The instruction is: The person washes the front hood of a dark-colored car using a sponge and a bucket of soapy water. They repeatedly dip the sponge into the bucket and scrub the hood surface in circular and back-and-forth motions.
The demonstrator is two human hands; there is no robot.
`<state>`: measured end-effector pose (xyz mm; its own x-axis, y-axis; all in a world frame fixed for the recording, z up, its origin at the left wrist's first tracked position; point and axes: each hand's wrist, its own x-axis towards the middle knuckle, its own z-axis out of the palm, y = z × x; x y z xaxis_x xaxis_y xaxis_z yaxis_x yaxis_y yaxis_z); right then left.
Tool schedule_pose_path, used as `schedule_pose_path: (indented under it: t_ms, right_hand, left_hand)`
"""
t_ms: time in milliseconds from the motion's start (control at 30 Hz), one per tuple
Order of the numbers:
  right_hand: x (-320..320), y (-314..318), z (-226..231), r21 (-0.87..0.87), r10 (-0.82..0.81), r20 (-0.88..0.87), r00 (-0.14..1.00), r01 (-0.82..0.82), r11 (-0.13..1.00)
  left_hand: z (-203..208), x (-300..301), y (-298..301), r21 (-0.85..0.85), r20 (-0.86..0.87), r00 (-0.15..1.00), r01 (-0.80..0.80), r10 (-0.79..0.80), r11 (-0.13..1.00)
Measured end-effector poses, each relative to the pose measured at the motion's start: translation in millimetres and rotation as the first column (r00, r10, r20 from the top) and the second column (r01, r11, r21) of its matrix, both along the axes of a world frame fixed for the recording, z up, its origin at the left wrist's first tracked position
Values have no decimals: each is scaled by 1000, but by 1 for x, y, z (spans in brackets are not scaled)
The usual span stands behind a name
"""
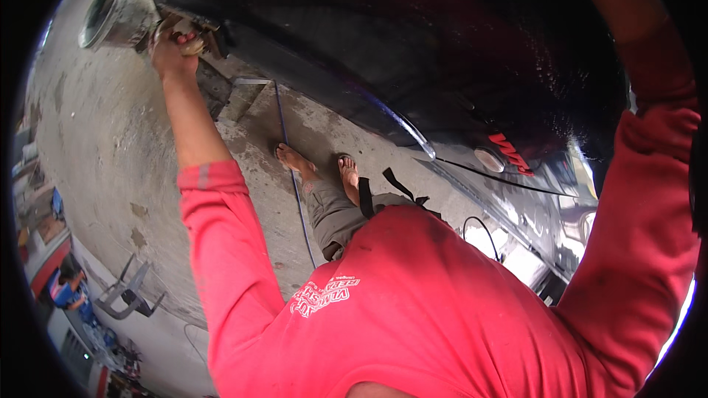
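At the upper left, my left hand (174, 50) is closed with curled fingers around a small pale yellowish wad (193, 46); its exact kind is too small to tell. The hand is close to a whitish bucket (118, 15) with a dirty wall, and to the lower edge of a glossy dark vehicle body (442, 37). My right arm reaches up along the right side, past the dark body, and its hand lies outside the picture.
A thin blue hose or cord (283, 121) runs over the concrete floor (103, 147) beside my feet. A black cable (509, 180) stretches along the vehicle's side, below a red emblem (510, 153). At lower left are a grey metal stand (129, 291) and another person (70, 291).
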<state>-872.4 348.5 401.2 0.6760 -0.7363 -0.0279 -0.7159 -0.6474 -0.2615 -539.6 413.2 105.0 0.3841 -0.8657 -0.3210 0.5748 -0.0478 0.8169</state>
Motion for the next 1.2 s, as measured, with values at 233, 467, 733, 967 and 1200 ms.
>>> schedule_pose_path:
  t_ms: [233, 467, 733, 967, 1200]
  right_hand:
    - [4, -6, -11, -165, -216, -300, 929, 172, 971]
    - [4, -9, -6, -318, -214, -389, 896, 88, 944]
    - [-4, -17, -25, -400, -126, -287, 949, 1, 917]
    - [7, -10, -9, -347, -145, -336, 931, 21, 938]
    - [17, -2, -2, -347, -138, -357, 924, 6, 938]
  left_hand:
    - [-10, -184, 181, -215, 296, 930, -158, 219, 964]
    - [5, -16, 12, -80, 92, 988, -114, 121, 990]
    - [21, -185, 190, -143, 140, 987, -53, 73, 988]
    - [-6, -32, 35, -203, 159, 975, -124, 157, 971]
    - [-11, -156, 164, -231, -4, 991, -132, 135, 964]
